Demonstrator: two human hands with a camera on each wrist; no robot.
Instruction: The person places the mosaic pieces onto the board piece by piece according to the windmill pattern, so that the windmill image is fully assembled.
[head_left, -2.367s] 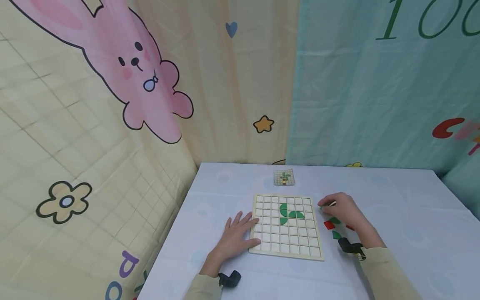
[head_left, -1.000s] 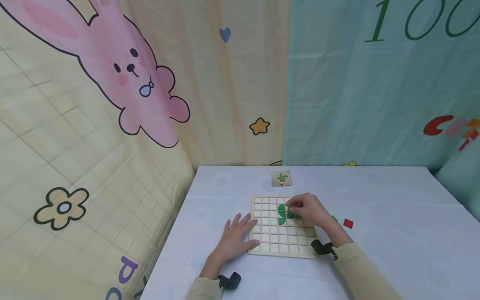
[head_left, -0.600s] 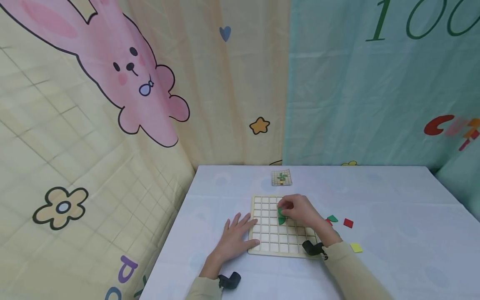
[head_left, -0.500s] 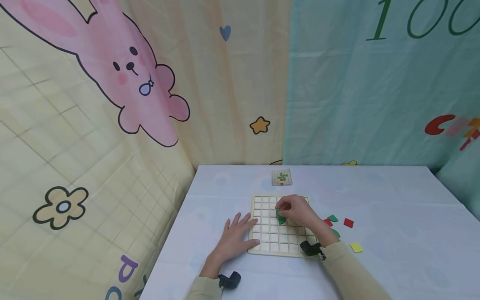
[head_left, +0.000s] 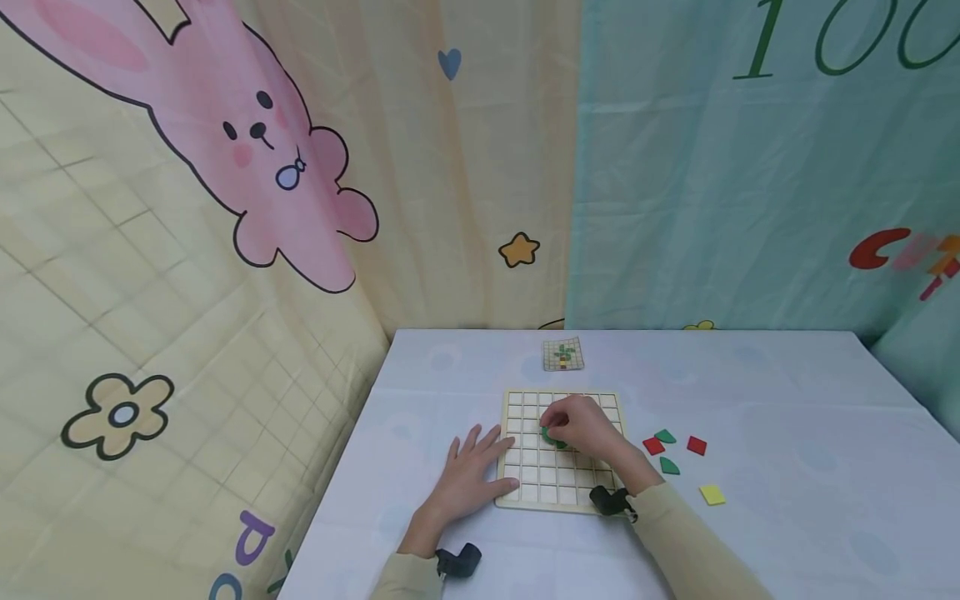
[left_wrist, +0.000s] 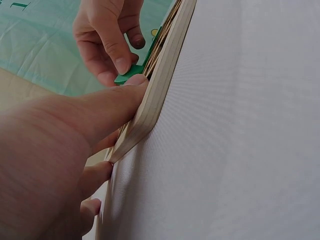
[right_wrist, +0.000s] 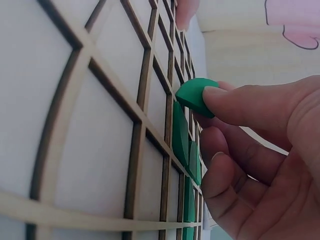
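A pale wooden grid board (head_left: 532, 493) lies flat on the white table. My left hand (head_left: 471, 475) rests on its left edge with fingers spread; in the left wrist view the thumb (left_wrist: 115, 102) lies on the rim. Above the left-centre cells, my right hand (head_left: 588, 429) pinches a green quarter-circle tile (right_wrist: 192, 94) between thumb and fingers. The right wrist view shows that tile tilted and raised over the grid. Several green tiles (right_wrist: 179, 135) sit in nearby cells beneath it. From the head view, my right hand hides most of them.
To the board's right lie two red squares (head_left: 697, 446), two green rounded tiles (head_left: 670, 467) and a yellow square (head_left: 712, 496). A small pattern card (head_left: 562, 354) lies behind the board. Printed curtains (head_left: 480, 167) hang along the table's back and left.
My right hand went from the loose tiles at the right, picking up a green tile, to the board, then moved left across it. My left hand has stayed at the board's edge.
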